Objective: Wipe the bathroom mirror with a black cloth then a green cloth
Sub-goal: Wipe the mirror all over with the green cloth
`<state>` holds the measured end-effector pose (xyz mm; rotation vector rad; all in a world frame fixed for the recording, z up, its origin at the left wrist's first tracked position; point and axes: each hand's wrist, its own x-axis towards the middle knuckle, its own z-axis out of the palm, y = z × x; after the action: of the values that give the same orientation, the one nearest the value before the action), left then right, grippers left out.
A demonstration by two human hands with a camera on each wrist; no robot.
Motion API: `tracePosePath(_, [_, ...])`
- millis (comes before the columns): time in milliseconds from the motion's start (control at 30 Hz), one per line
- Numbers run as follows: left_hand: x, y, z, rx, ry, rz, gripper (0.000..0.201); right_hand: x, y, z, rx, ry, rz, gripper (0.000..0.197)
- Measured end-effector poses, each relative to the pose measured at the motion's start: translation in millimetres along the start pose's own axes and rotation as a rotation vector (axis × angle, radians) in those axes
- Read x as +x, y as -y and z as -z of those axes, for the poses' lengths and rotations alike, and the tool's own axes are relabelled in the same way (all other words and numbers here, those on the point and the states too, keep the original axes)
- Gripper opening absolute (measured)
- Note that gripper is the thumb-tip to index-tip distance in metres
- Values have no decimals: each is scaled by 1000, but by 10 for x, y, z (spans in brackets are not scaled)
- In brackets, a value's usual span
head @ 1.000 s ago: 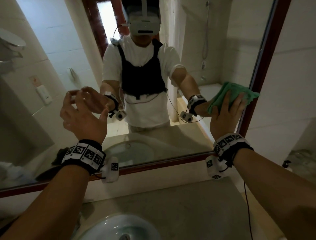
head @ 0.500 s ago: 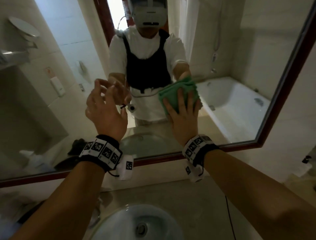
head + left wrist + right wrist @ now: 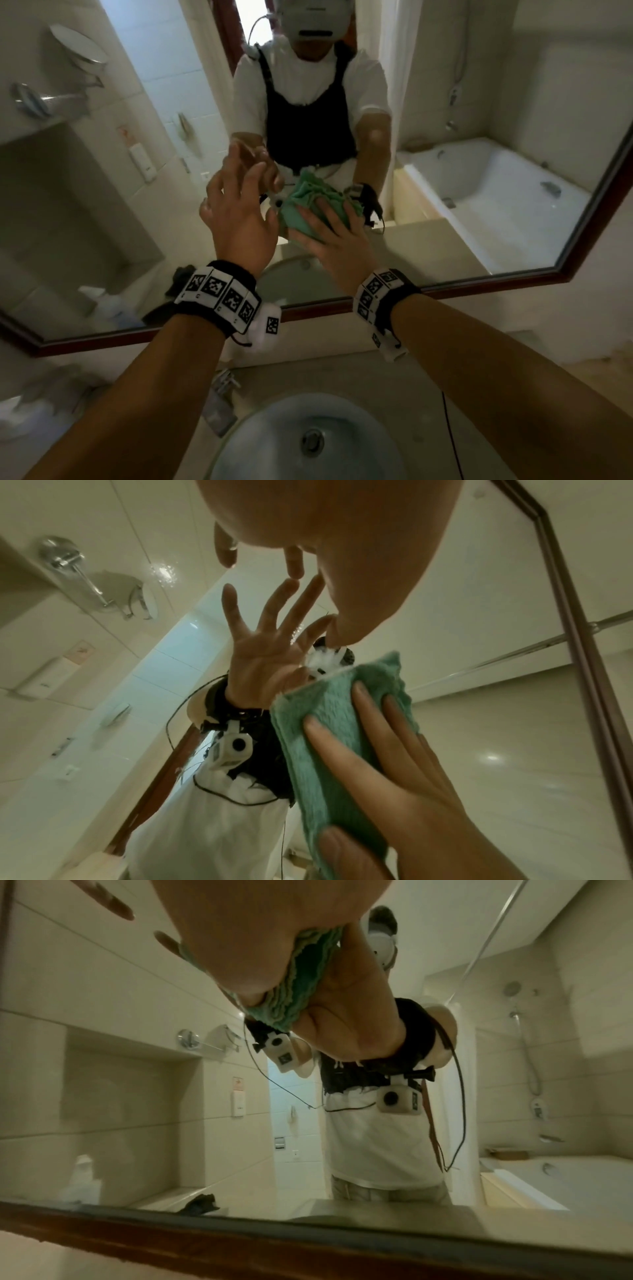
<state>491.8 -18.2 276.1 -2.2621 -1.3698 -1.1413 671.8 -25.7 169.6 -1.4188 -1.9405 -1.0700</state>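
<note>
The green cloth (image 3: 310, 209) is being pressed flat against the bathroom mirror (image 3: 462, 192) by the right hand (image 3: 337, 240), low on the glass and near the middle of its width, above the bottom edge of the dark wooden frame (image 3: 445, 291). The right grip is open: straight fingers (image 3: 346, 750) are being laid across the bunched cloth, with the thumb resting along its lower edge. The left hand (image 3: 239, 219) is being held just beside the cloth on its left, its grip open and empty, fingers spread and slightly bent, with their tips at the glass or just short of it; which cannot be told. A black cloth (image 3: 200, 1203) is being reflected in the mirror, lying on the desk near its left end. A white basin (image 3: 308, 442) is being shown set into the desk (image 3: 394, 383) below the hands, and a bathtub (image 3: 486, 205) is being reflected at the right of the glass.
</note>
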Motion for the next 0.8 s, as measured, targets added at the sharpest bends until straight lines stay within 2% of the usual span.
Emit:
tracePosePath(100, [-16, -60, -38, -4, -17, 32, 67, -340, -216, -7, 13, 2, -52, 66])
tracePosePath(400, [-210, -381, -396, -2, -61, 138, 73, -1236, -1300, 291, -14, 16, -481, 61])
tracePosePath(500, [-269, -475, -494, -22, -113, 175, 74, -1327, -1595, 462, -25, 21, -482, 58])
tracePosePath(600, [-282, -585, -522, -70, -163, 224, 73, -1288, -1673, 596, -32, 0, -481, 50])
tracePosePath(700, [-296, -657, -535, -66, -137, 276, 76, -1156, -1691, 684, -4, -32, -539, 36])
tracePosePath(800, [-311, -614, -568, -45, -110, 243, 83, -1081, -1757, 727, 18, -46, -547, 23])
